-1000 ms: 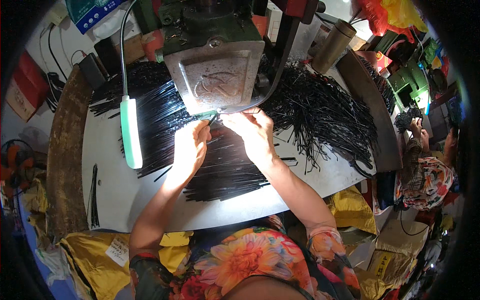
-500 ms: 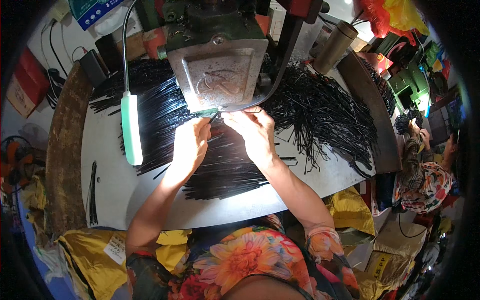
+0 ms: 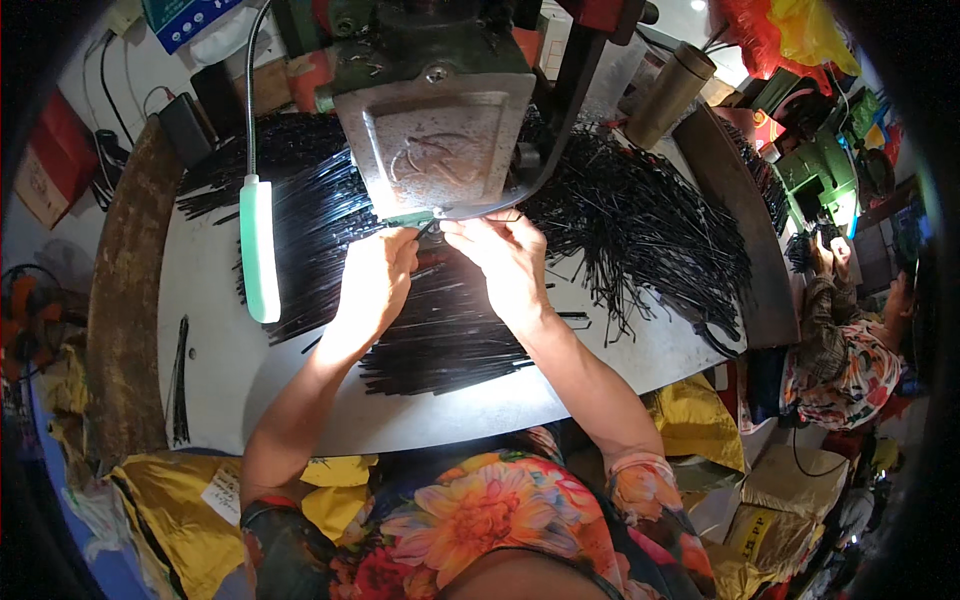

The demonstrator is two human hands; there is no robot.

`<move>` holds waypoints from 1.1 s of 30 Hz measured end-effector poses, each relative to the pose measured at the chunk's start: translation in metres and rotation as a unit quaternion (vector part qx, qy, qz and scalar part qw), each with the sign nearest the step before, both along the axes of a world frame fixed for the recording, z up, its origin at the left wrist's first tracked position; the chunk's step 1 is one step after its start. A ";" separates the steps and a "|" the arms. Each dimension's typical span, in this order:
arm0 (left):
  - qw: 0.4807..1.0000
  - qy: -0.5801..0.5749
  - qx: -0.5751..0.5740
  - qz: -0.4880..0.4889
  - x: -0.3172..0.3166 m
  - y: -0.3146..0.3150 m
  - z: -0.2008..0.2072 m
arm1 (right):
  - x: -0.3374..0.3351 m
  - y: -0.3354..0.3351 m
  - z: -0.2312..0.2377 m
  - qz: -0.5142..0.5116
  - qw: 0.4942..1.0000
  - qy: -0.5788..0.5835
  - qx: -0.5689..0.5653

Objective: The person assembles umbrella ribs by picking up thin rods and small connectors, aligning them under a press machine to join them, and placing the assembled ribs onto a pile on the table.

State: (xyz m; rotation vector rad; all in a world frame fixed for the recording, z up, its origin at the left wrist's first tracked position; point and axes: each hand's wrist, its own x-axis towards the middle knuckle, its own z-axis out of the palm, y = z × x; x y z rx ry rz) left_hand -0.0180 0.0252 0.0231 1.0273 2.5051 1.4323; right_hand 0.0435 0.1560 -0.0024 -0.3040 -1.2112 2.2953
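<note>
Under the front of a green metal press (image 3: 436,150) with a bare metal cover, both my hands work close together. My left hand (image 3: 378,275) is closed in a pinch on a short black wire (image 3: 427,228) angled up toward the machine's lower edge. My right hand (image 3: 503,262) is closed just beside it, its fingertips almost meeting the left ones; what it pinches is hidden by the fingers and glare. Beneath and between my wrists lies a heap of straight black wires (image 3: 440,340). To the right is a tangled pile of black wires (image 3: 640,220), some with bent ends.
A lit green lamp (image 3: 256,250) hangs on a gooseneck at the left. Curved boards (image 3: 130,300) wall the pale tabletop (image 3: 235,400). A metal cup (image 3: 670,95) stands at the back right. Farther right, a co-worker (image 3: 845,345) handles black pieces at another green machine (image 3: 815,185).
My hands stay at the same spot under the press, with only a slight shift of the left hand. The view has tilted a little. The co-worker's hands have moved slightly.
</note>
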 end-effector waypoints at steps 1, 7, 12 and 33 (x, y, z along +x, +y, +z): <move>1.000 0.000 0.000 0.001 0.000 -0.001 0.000 | -0.001 -0.001 0.001 -0.002 1.000 0.008 -0.013; 0.999 0.039 0.002 -0.009 -0.005 -0.005 -0.015 | 0.001 -0.004 0.001 -0.004 1.000 0.011 -0.016; 0.925 0.332 -0.182 0.043 0.009 -0.004 -0.010 | -0.001 -0.002 -0.003 -0.006 1.000 0.013 -0.014; 0.757 -0.592 0.267 -0.074 0.085 0.005 0.008 | 0.071 0.020 0.038 0.109 0.978 -0.176 -0.006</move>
